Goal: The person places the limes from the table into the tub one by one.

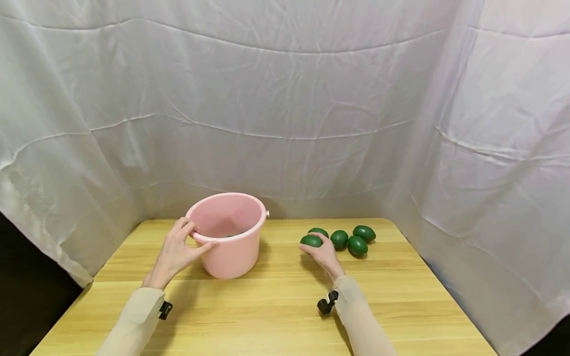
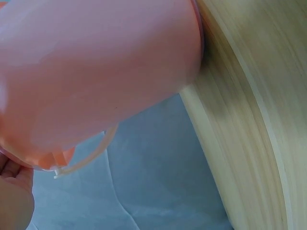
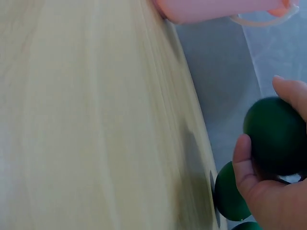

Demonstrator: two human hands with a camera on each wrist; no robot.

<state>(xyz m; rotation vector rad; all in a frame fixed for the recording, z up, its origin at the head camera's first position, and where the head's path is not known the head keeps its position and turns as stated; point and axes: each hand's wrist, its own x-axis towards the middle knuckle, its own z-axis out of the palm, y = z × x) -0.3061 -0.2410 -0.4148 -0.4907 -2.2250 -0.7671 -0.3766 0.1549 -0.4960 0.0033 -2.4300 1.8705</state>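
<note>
A wood-grain desk (image 1: 267, 316) spreads across the foreground, two pale sleeves (image 1: 362, 316) reaching in over it. The left hand (image 1: 171, 253) grips the near-left rim of a pink bucket (image 1: 233, 257), thumb outside, fingers hooked over the edge. The right hand (image 1: 326, 254) has thumb and fingers parted only by the width of the green fruit (image 1: 310, 241) they pinch, which appears raised off the desk, well apart from the bucket. A sliver of dark green shows inside the bucket, too little to identify. Just beyond the right hand lie four more green fruits (image 1: 357, 245). Behind hangs a pale, creased curtain (image 1: 285, 94). The step in hand looks like picking up one fruit; the next move seems to call for a firm pinch, lifting clear of its neighbours, and a steady bucket.
</note>
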